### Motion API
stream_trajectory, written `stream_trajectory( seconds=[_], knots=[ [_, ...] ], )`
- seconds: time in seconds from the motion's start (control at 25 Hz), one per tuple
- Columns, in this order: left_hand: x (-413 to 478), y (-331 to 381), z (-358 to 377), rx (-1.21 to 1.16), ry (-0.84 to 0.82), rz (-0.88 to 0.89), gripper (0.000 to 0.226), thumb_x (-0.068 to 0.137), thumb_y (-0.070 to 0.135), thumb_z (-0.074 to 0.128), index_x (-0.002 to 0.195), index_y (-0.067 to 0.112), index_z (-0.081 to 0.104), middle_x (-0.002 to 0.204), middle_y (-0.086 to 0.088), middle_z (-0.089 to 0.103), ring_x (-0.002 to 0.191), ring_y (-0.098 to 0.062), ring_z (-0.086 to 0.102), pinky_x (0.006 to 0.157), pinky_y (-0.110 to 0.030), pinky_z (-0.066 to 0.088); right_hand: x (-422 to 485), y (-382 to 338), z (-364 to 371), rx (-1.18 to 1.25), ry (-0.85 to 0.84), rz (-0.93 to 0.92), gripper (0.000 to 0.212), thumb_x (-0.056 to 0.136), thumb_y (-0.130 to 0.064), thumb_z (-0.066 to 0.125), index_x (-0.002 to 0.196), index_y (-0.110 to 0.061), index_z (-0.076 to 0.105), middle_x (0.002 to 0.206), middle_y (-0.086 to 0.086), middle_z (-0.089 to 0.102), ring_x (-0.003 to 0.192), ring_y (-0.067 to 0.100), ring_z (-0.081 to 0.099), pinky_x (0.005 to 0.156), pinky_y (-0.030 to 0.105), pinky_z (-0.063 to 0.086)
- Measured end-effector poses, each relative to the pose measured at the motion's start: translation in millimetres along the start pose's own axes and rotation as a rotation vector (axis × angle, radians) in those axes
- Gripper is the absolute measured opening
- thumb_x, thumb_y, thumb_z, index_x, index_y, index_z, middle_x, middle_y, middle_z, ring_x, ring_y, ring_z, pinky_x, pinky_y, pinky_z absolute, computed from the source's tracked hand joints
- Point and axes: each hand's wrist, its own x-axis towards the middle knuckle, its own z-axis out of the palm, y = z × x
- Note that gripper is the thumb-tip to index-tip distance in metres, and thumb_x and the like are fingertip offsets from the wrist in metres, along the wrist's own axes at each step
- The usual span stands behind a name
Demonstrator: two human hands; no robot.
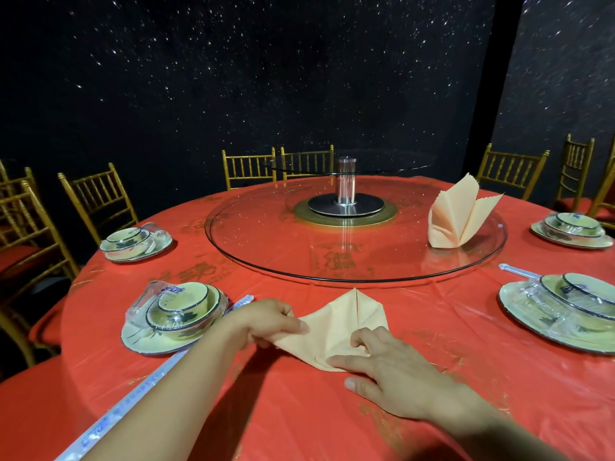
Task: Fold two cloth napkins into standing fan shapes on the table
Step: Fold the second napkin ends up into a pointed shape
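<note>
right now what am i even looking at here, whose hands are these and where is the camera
There is no machine here. The single picture comes from a camera worn on a person's head, looking forward and down, so the two bare arms are that person's own.

They work at a round table under a red cloth. The left hand pinches the left corner of a peach napkin that is partly folded and lies flat. The right hand presses down on its near edge with spread fingers.

A second peach napkin already stands folded on the glass turntable in the middle. Around the table lie wrapped sets of plates and bowls, and gold chairs stand behind.
</note>
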Motion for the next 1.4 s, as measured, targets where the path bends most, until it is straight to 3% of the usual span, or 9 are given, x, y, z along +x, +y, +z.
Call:
stream_trajectory(
  seconds=[0.12,0.28,0.56,0.64,0.76,0.88,1.08,1.24,1.4],
  knots=[
    [0.6,25.1,20.6,-0.202,-0.023,0.071,0.03,0.089,0.018,0.058,0.063,0.02,0.043,0.045,0.008,0.049,0.032,0.0,0.04,0.036,-0.015,0.029,0.5,-0.2,1.6,0.054,-0.014,0.012,0.085,0.063,-0.075,-0.006,0.135,-0.05,0.031,0.134,-0.005,0.032,0.121,0.015,0.03,0.099,0.031,0.033],
    [10.9,45.9,59.4,-0.288,-0.04,0.065,0.023,0.088,0.008,0.053,0.069,0.015,0.041,0.048,-0.004,0.047,0.025,-0.006,0.04,0.032,-0.011,0.03,-2.7,13.4,-2.5,0.576,0.084,0.122,0.03,0.091,-0.039,0.046,0.121,-0.035,0.045,0.114,-0.009,0.05,0.101,-0.002,0.044,0.095,0.023,0.038],
    [16.6,45.7,73.2,-0.327,-0.08,-0.046,0.038,0.096,0.03,0.041,0.066,0.008,0.051,0.049,-0.008,0.051,0.033,-0.013,0.046,0.046,-0.017,0.036,-1.0,18.3,2.7,1.03,0.239,0.302,0.036,0.075,-0.039,0.071,0.098,-0.027,0.045,0.094,-0.004,0.057,0.08,0.003,0.056,0.073,0.014,0.046],
    [14.8,37.9,70.9,-0.426,-0.076,-0.021,0.039,0.098,0.035,0.037,0.075,0.009,0.053,0.059,-0.008,0.054,0.041,-0.015,0.052,0.053,-0.023,0.038,1.7,19.6,4.1,1.004,0.28,0.372,0.025,0.082,-0.031,0.066,0.097,-0.025,0.047,0.094,-0.004,0.056,0.08,0.005,0.054,0.07,0.014,0.042],
    [8.4,21.2,75.1,-0.437,-0.011,0.174,0.018,0.095,0.013,0.046,0.08,0.01,0.057,0.068,-0.004,0.053,0.042,-0.005,0.05,0.05,-0.021,0.041,4.8,22.8,5.3,0.877,0.272,0.402,0.018,0.084,-0.018,0.063,0.092,-0.027,0.048,0.09,-0.008,0.051,0.082,0.008,0.051,0.071,0.014,0.038],
    [9.3,6.7,77.7,0.028,0.243,0.462,0.018,0.082,0.004,0.063,0.1,0.006,0.066,0.079,0.01,0.044,0.066,-0.001,0.047,0.065,-0.008,0.037,6.9,24.7,5.0,0.853,0.228,0.389,0.027,0.082,-0.012,0.063,0.083,-0.034,0.047,0.092,-0.006,0.053,0.076,0.004,0.049,0.068,0.014,0.04],
    [20.4,14.9,71.1,0.464,0.055,0.531,0.039,0.089,0.009,0.052,0.127,0.015,0.051,0.098,0.0,0.04,0.1,-0.024,0.052,0.092,-0.029,0.039,7.4,33.6,-0.4,0.881,0.261,0.356,0.019,0.091,-0.009,0.051,0.087,-0.026,0.059,0.084,-0.005,0.057,0.067,-0.002,0.053,0.06,0.007,0.038],
    [28.0,16.0,71.2,0.406,0.016,0.507,0.032,0.085,0.007,0.054,0.114,0.019,0.054,0.098,0.005,0.033,0.091,-0.022,0.047,0.088,-0.035,0.043,13.2,56.1,-5.8,0.572,0.185,0.192,0.029,0.09,-0.006,0.053,0.118,-0.013,0.06,0.105,-0.007,0.049,0.08,-0.003,0.051,0.074,0.003,0.037],
    [29.2,2.1,70.7,-0.028,-0.002,0.546,0.028,0.077,0.0,0.058,0.074,0.025,0.047,0.101,0.01,0.039,0.09,-0.012,0.045,0.073,-0.024,0.046,25.6,62.8,-10.5,0.355,0.035,0.087,0.039,0.085,-0.011,0.059,0.124,-0.014,0.054,0.108,-0.013,0.04,0.086,0.005,0.045,0.073,0.005,0.032]
  ],
)
